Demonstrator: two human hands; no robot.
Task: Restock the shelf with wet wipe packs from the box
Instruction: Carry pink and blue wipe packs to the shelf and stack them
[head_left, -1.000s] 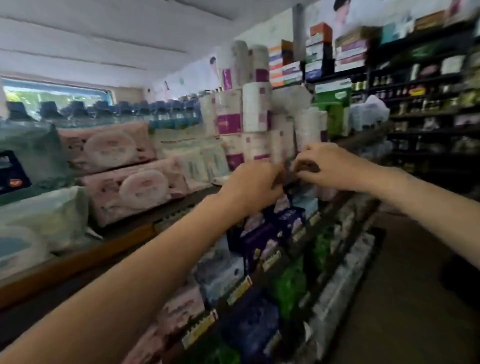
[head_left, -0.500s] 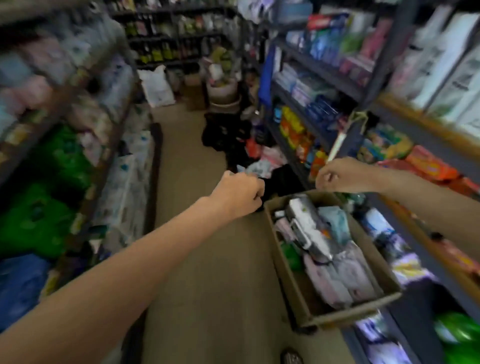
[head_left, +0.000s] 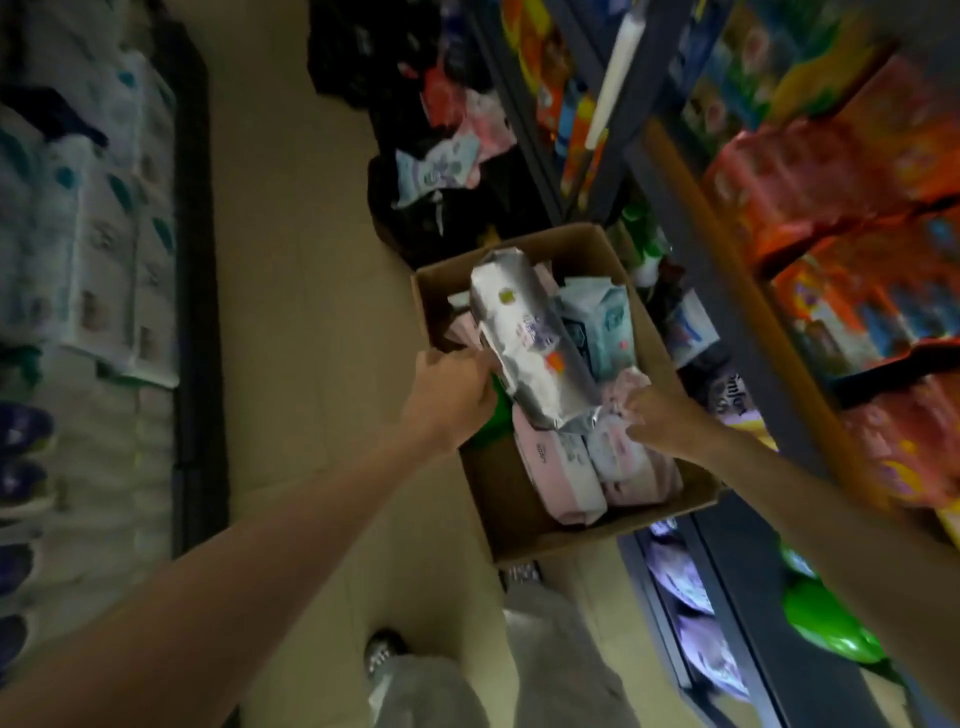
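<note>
Head view: both hands on crinkly foil pack (head_left: 535, 343) in cardboard box (head_left: 550, 535)

Both bare arms stretch forward and down; left hand (head_left: 453, 392) with fingers curled, right hand (head_left: 655, 418) with fingers bent downward

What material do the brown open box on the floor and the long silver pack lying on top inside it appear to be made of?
Brown open box: apparently corrugated cardboard, matte, judging by its flat tan walls and stiff folded edges.
Long silver pack: probably thin plastic or foil film, glossy; it shines, wrinkles and has a crimped sealed end. The blur leaves the exact film open.
</note>
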